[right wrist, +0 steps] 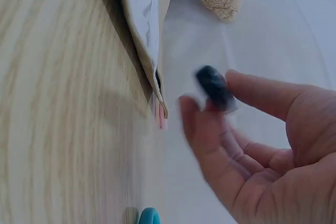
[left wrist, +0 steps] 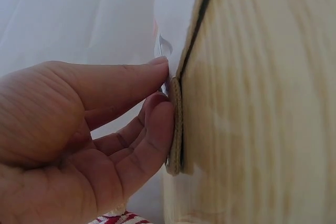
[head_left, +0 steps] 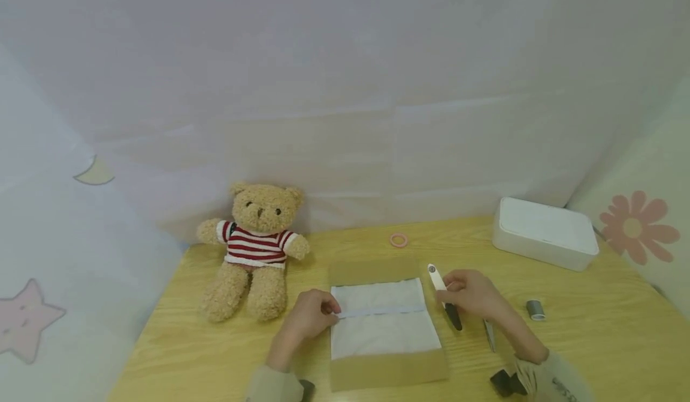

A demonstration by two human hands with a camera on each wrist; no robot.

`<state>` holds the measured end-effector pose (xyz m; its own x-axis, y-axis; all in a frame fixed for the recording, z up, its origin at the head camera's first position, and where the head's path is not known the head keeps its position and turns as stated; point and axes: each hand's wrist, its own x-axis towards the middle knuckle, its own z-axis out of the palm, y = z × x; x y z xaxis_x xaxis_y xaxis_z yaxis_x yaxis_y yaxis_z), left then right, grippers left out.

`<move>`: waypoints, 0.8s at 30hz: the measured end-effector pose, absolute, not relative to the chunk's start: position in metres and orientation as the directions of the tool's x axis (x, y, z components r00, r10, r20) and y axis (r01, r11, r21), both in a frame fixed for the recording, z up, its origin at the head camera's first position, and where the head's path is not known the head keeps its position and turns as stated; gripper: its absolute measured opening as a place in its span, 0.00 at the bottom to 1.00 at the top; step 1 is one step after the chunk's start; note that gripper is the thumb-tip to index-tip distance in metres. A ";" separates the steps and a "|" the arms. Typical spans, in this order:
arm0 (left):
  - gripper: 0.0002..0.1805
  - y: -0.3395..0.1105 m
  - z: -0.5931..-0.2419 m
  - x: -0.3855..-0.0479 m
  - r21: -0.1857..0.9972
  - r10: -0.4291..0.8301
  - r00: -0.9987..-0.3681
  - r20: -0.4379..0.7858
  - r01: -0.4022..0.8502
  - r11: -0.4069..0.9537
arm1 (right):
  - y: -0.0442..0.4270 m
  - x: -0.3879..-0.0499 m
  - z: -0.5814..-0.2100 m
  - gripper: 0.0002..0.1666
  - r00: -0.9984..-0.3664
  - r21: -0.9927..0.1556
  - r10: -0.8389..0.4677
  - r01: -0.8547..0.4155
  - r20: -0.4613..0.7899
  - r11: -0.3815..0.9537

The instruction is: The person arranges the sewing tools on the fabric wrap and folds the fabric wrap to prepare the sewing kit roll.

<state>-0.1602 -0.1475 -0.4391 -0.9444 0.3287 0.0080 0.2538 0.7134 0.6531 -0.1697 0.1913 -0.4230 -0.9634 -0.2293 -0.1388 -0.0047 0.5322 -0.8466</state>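
Grained wooden tabletop point(head_left: 183, 354), left hand point(head_left: 308, 315) pinching pale strip point(head_left: 383, 311), right hand point(head_left: 474, 293) gripping slim tool point(head_left: 437, 279)

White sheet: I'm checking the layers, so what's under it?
Brown board shows beyond the far and near edges of the sheet; what the sheet covers can't be seen.

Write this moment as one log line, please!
left hand: pinches white strip | right hand: holds black-and-white tool | brown board: under white cloth | teddy bear: left of brown board
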 end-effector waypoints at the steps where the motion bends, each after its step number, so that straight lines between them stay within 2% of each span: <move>1: 0.05 -0.148 -0.439 -0.160 0.654 0.326 -0.945 0.008 0.252 0.713 | 0.191 -0.171 -0.423 0.23 -0.961 -0.865 -0.239 0.000 -0.138 0.501; 7: 0.05 -0.153 -0.439 -0.158 0.654 0.317 -0.948 0.009 0.245 0.716 | 0.184 -0.174 -0.419 0.20 -0.959 -0.942 -0.253 0.039 -0.129 0.334; 16: 0.06 -0.154 -0.441 -0.159 0.653 0.318 -0.948 0.006 0.245 0.717 | 0.160 -0.184 -0.411 0.17 -0.952 -0.981 -0.286 0.057 -0.109 0.183; 24: 0.05 -0.150 -0.438 -0.159 0.653 0.323 -0.947 -0.002 0.243 0.717 | 0.130 -0.193 -0.408 0.19 -0.934 -0.987 -0.341 0.062 -0.109 0.146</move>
<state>-0.1590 -0.1499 -0.4380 -0.9465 0.3227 -0.0023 0.2429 0.7171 0.6533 -0.1932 0.1301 -0.4081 -0.9338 -0.3407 -0.1093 0.0622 0.1461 -0.9873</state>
